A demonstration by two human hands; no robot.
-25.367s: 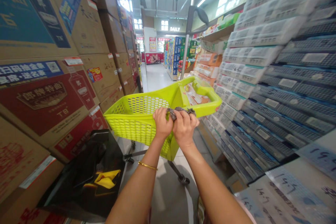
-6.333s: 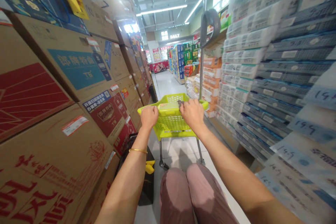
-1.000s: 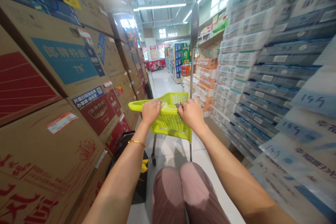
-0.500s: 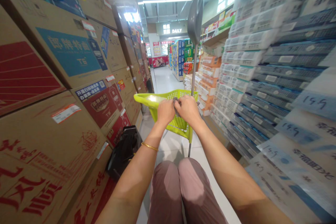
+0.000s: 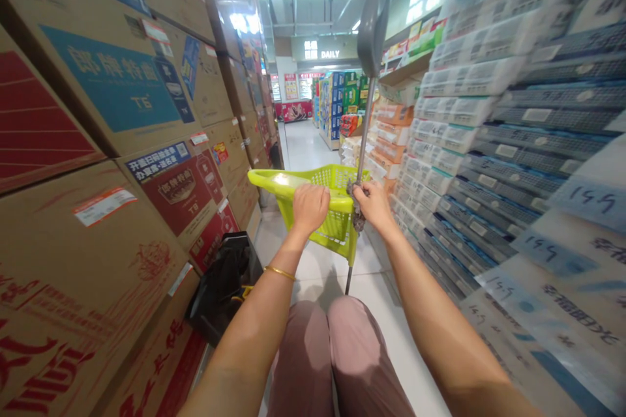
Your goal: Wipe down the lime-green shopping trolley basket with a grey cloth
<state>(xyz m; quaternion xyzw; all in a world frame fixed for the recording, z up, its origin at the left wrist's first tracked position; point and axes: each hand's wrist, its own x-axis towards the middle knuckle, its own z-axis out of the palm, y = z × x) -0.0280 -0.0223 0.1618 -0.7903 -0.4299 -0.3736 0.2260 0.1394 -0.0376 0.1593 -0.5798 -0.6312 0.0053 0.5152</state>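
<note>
A lime-green plastic basket (image 5: 337, 227) with perforated walls is in front of my knees, above the tiled floor. My left hand (image 5: 310, 210) is closed over its near rim. At the basket's right corner my right hand (image 5: 375, 206) pinches a crumpled grey cloth (image 5: 358, 218), which hangs down against the corner and the pole. A thin metal pole (image 5: 364, 127) rises past that corner, with a dark grey oval plastic piece (image 5: 374, 29) high on it. Below the basket, the pole's lower part reaches toward the floor. Fingertips of both hands are partly hidden.
Stacked cardboard cartons (image 5: 117, 88) form a wall on the left. A black bag (image 5: 227, 277) lies at their foot. Wrapped packs (image 5: 518, 143) are piled high on the right. Between them a tiled aisle (image 5: 303, 143) runs ahead to more displays (image 5: 337, 101).
My hands have moved apart. The right one has shifted right with the grey cloth to the basket's corner and pole. The left one now lies over the rim.
</note>
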